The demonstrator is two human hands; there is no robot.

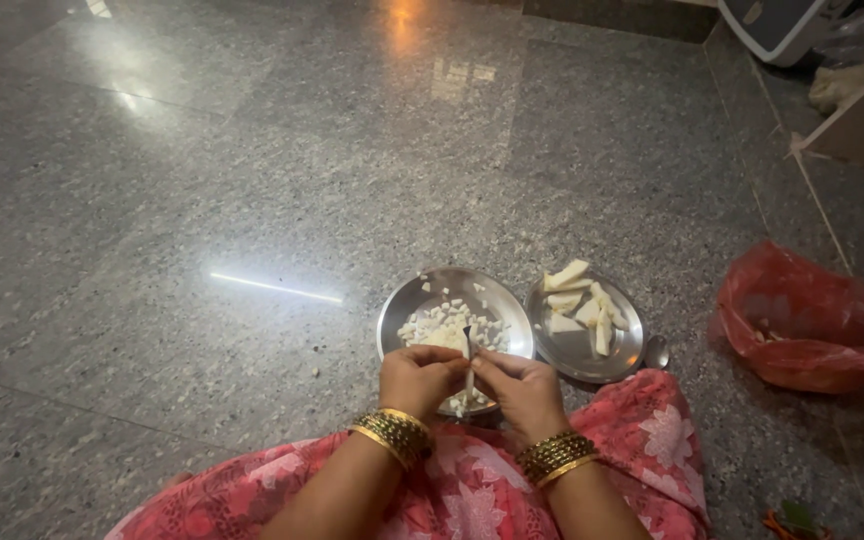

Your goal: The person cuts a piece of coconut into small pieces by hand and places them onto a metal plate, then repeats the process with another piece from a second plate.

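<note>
Lap: pink floral cloth point(472, 495) fills the bottom edge, with both forearms reaching out over it.
Bangles: gold bands point(393, 436) ring the left wrist, and a like stack point(556, 457) rings the right.
Left hand: left hand point(420, 380) is curled shut, grip closed on something small and pale that its fingers hide; it hangs over the near rim of the bowl.
Right hand: right hand point(522, 388) is closed around the handle of a knife point(468, 352), thumb meeting the left hand's fingers.
Knife: thin blade stands nearly upright between the two hands, tip pointing away over the bowl.
Bowl: round steel bowl point(402, 310) sits on the floor just ahead of the knees; small white diced pieces point(442, 325) lie heaped in it, and a few more show below the hands at its near rim.
Plate: steel plate point(577, 355) touches the bowl's right side and carries long pale wedges point(582, 300).
Spoon: spoon point(656, 351) lies on the floor just beside the plate's right rim.
Bag: red plastic bag point(807, 320) lies crumpled near the floor's right edge, well apart from the plate.
Floor: grey speckled stone floor point(202, 200) shines with light streaks; one stray white bit point(314, 372) lies left of the bowl.
</note>
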